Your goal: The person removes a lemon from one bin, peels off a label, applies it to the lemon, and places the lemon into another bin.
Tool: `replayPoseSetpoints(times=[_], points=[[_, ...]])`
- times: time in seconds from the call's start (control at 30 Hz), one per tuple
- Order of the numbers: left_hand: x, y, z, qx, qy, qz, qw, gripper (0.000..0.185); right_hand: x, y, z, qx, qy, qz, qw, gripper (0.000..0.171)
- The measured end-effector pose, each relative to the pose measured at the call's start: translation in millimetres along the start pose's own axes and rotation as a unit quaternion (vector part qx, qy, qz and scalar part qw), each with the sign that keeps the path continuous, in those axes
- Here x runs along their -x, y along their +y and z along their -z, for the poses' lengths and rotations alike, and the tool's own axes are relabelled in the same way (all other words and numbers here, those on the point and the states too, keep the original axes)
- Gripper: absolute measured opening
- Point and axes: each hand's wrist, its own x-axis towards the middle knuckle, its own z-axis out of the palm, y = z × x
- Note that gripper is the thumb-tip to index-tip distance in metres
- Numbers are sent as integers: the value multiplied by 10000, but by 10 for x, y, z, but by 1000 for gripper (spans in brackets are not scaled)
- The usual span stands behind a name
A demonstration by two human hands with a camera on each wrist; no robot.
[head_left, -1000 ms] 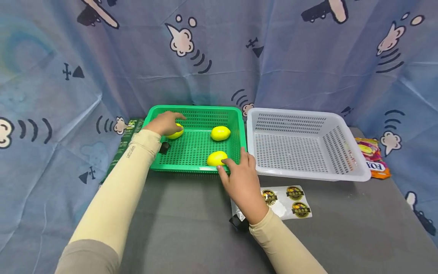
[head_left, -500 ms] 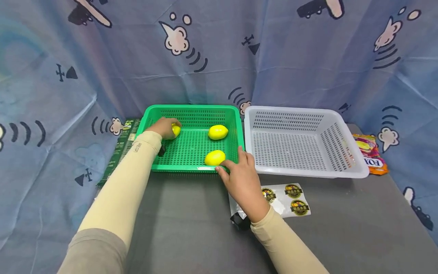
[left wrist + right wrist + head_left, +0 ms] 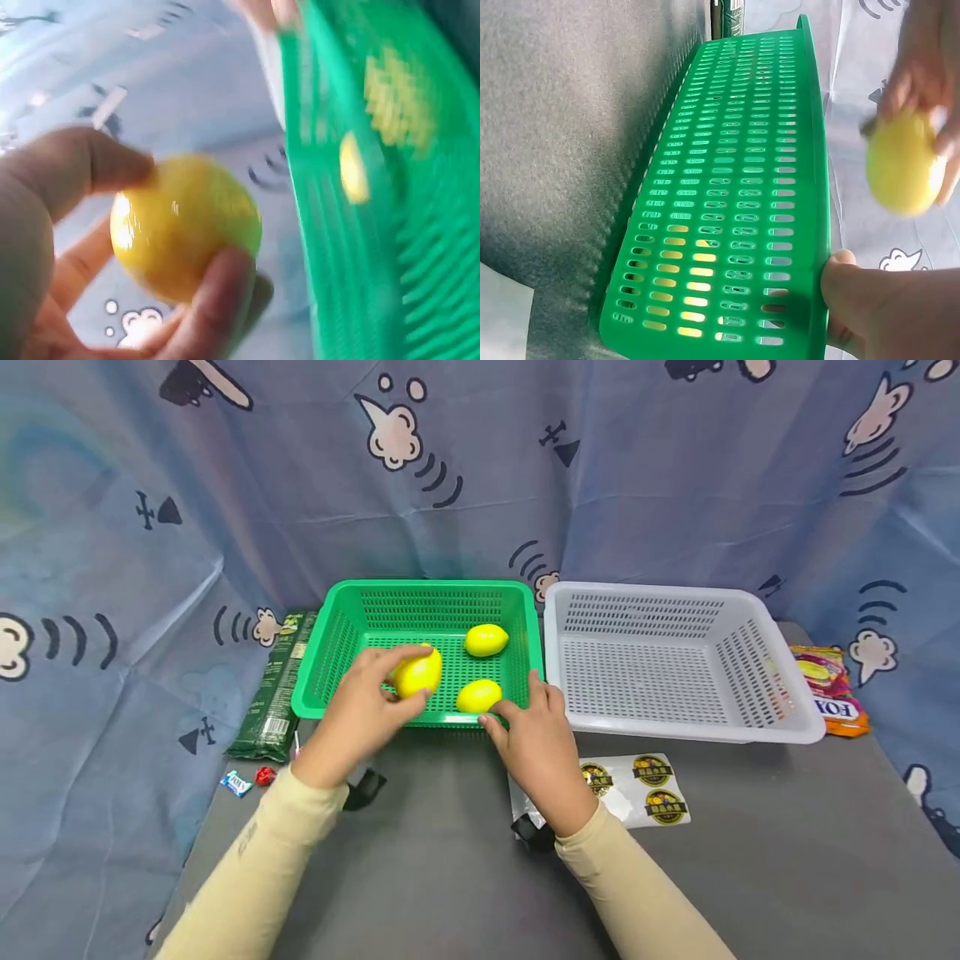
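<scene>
In the head view my left hand (image 3: 367, 706) holds a yellow lemon (image 3: 420, 673) between thumb and fingers, above the front left of the green basket (image 3: 347, 610). The left wrist view shows the fingers curved round this lemon (image 3: 184, 225), with the basket beside it. My right hand (image 3: 542, 756) rests at the basket's front right corner, its thumb at the front rim (image 3: 821, 225) and its fingers reaching over the edge. Inside the basket lie two more lemons, one at the back right (image 3: 486, 640) and one at the front right (image 3: 478, 696), close to my right fingers.
A white basket (image 3: 806, 722) stands right of the green one. A sticker sheet (image 3: 637, 791) lies partly under my right wrist. Left are a green packet (image 3: 273, 702) and small wrapped sweets (image 3: 236, 782); an orange-red packet (image 3: 828, 692) lies far right. A patterned curtain (image 3: 480, 468) hangs behind.
My left hand has grasped the left lemon and lifted it, bringing it rightward and toward me. My right hand has stayed at the basket's corner. The head view has shifted slightly.
</scene>
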Motion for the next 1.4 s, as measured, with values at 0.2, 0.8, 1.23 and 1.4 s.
replayPoseSetpoints(times=[0.2, 0.8, 1.23, 1.4], points=[[708, -68, -585, 341, 459, 147, 9983, 52, -9, 36, 20, 50, -29, -11, 10000, 34], [1028, 272, -1398, -462, 1020, -1373, 9842, 47, 170, 295, 280, -1226, 607, -157, 9905, 31], [633, 127, -2199, -1566, 13, -768, 9847, 41, 986, 751, 281, -1746, -331, -1591, 9711, 34], [577, 68, -2118, -278, 56, -428, 9987, 35, 1079, 848, 167, -1884, -490, -1642, 9670, 32]])
